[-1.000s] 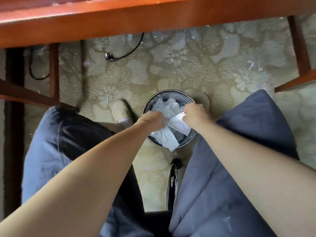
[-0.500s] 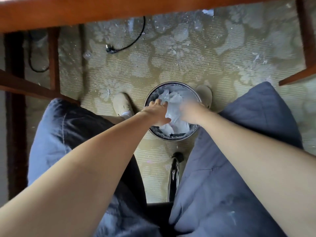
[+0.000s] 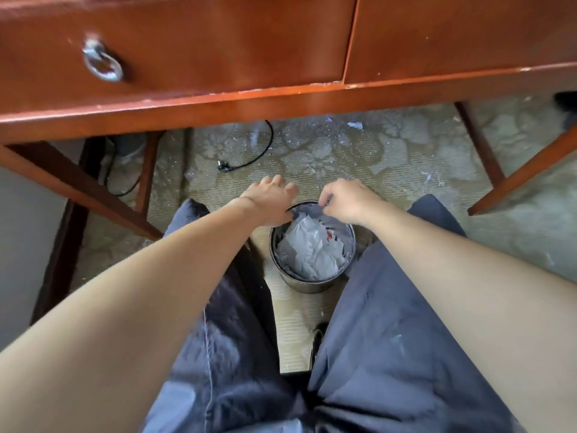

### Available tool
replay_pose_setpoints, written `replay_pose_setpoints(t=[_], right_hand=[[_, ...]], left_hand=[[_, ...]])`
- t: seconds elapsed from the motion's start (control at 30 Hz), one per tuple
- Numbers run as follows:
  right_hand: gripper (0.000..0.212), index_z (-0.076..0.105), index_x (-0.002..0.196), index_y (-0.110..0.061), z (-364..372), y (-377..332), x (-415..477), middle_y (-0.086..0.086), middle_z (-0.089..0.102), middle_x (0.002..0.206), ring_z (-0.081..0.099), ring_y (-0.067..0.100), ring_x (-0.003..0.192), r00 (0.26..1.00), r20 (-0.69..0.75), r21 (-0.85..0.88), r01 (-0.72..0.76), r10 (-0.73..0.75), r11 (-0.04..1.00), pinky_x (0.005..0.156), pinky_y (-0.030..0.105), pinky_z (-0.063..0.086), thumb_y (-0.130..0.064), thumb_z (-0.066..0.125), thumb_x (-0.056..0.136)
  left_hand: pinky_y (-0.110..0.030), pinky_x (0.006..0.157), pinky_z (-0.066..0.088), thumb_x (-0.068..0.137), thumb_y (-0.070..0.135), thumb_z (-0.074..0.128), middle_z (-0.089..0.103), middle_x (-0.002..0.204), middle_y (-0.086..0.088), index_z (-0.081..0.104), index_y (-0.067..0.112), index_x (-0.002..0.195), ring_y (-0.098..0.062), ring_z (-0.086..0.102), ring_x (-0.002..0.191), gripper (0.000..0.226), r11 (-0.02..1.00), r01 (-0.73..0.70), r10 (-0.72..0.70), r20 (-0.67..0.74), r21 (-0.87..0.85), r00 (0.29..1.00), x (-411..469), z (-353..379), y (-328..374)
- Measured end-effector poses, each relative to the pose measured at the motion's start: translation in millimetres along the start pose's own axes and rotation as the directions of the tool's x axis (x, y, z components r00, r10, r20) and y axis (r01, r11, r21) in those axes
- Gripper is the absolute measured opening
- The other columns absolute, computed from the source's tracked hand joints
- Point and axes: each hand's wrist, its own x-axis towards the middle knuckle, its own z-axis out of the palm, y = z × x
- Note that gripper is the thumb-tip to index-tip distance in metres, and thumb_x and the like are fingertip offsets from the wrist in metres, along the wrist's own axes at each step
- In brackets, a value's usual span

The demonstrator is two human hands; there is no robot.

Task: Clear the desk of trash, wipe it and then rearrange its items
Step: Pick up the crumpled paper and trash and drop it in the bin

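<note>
Head view: a trash bin (image 3: 309, 284) full of crumpled paper (image 3: 309, 248) stood on the carpet between the knees. The left hand (image 3: 268, 200) was over its far rim, fingers loosely extended, holding nothing. The right hand (image 3: 349, 200) was beside it, apart, fingers curled at the rim; whether it gripped anything could not be determined. The desk (image 3: 218, 101) stood beyond.
</note>
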Motion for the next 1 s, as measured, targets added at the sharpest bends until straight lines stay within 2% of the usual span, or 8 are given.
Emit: replay_pose_setpoints(t=[0.1, 0.23, 0.37, 0.53, 0.67, 0.77, 0.87, 1.0], right_hand=[[0.022, 0.071, 0.101, -0.028, -32.3, -8.5, -28.3, -0.004, 0.067, 0.111, 0.06, 0.019, 0.097, 0.994, -0.103, -0.005, 0.031, -0.031, 1.0, 0.085, 0.027, 0.047, -0.015, 0.056, 0.093], [0.024, 0.072, 0.102, -0.028, -72.1, -16.0, -65.9, -0.003, 0.069, 0.112, 0.062, 0.021, 0.103, 0.969, -0.242, -0.024, 0.044, -0.049, 0.999, 0.088, 0.03, 0.049, -0.014, 0.054, 0.094], [0.019, 0.068, 0.088, -0.034, -111.2, -24.9, -98.9, -0.005, 0.07, 0.103, 0.064, 0.021, 0.099, 0.929, -0.362, -0.075, 0.055, -0.079, 0.996, 0.09, 0.034, 0.052, -0.019, 0.057, 0.091], [0.022, 0.072, 0.09, -0.032, -162.9, -26.5, -129.0, -0.004, 0.071, 0.101, 0.064, 0.022, 0.094, 0.886, -0.458, -0.065, 0.046, -0.071, 0.997, 0.09, 0.039, 0.054, -0.018, 0.055, 0.091], [0.019, 0.068, 0.082, -0.036, -205.6, -28.5, -131.1, -0.005, 0.07, 0.097, 0.065, 0.021, 0.095, 0.852, -0.521, -0.044, 0.039, -0.056, 0.998, 0.091, 0.038, 0.053, -0.021, 0.057, 0.088], [0.018, 0.07, 0.09, -0.034, -232.2, -31.2, -125.7, -0.004, 0.069, 0.105, 0.063, 0.022, 0.1, 0.837, -0.544, -0.029, 0.043, -0.052, 0.999, 0.093, 0.038, 0.052, -0.022, 0.057, 0.09], [0.016, 0.069, 0.103, -0.028, -259.3, -32.2, -108.1, -0.001, 0.067, 0.113, 0.061, 0.023, 0.108, 0.819, -0.572, -0.008, 0.047, -0.043, 0.999, 0.096, 0.038, 0.05, -0.02, 0.059, 0.092], [0.034, 0.059, 0.125, -0.026, -296.5, -33.6, -68.9, 0.004, 0.062, 0.123, 0.058, 0.026, 0.112, 0.817, -0.577, 0.014, 0.029, -0.016, 0.999, 0.095, 0.04, 0.049, -0.022, 0.061, 0.091]], left_hand=[[-0.046, 0.101, 0.04, 0.095, 0.038, 0.054, 0.038, 0.141, -0.015, 0.032, 0.015, 0.146, -0.035, 0.039, 0.129, 0.06, 1.0, 0.011, -0.008, -0.096, 0.024, 0.995, -20.0, -32.4, 4.1], [-0.049, 0.1, 0.042, 0.094, 0.038, 0.055, 0.041, 0.136, -0.015, 0.034, 0.016, 0.145, -0.036, 0.041, 0.126, 0.059, 0.998, -0.008, 0.021, -0.214, 0.057, 0.977, -41.8, -75.8, 14.9], [-0.049, 0.099, 0.042, 0.094, 0.036, 0.055, 0.042, 0.135, -0.014, 0.036, 0.02, 0.144, -0.035, 0.043, 0.125, 0.056, 0.996, -0.076, 0.086, -0.326, 0.044, 0.941, -64.2, -126.1, 30.0], [-0.045, 0.094, 0.045, 0.095, 0.03, 0.053, 0.046, 0.13, -0.011, 0.039, 0.023, 0.143, -0.032, 0.049, 0.118, 0.051, 0.985, -0.175, 0.155, -0.479, 0.004, 0.864, -78.4, -188.9, 50.4], [-0.043, 0.091, 0.045, 0.094, 0.029, 0.053, 0.047, 0.13, -0.012, 0.039, 0.022, 0.143, -0.033, 0.051, 0.117, 0.051, 0.979, -0.202, 0.173, -0.518, 0.001, 0.838, -71.0, -230.4, 60.7], [-0.046, 0.095, 0.045, 0.095, 0.029, 0.052, 0.047, 0.13, -0.013, 0.039, 0.02, 0.142, -0.035, 0.05, 0.118, 0.05, 0.979, -0.203, 0.162, -0.538, -0.017, 0.827, -57.0, -260.3, 59.1], [-0.048, 0.101, 0.042, 0.094, 0.03, 0.052, 0.043, 0.139, -0.013, 0.038, 0.022, 0.144, -0.035, 0.049, 0.123, 0.052, 0.979, -0.198, 0.141, -0.546, -0.047, 0.826, -36.1, -291.5, 50.5], [-0.047, 0.1, 0.041, 0.096, 0.029, 0.05, 0.04, 0.141, -0.017, 0.034, 0.017, 0.147, -0.039, 0.047, 0.124, 0.054, 0.988, -0.146, 0.091, -0.539, -0.059, 0.837, 1.6, -337.7, 30.9]])
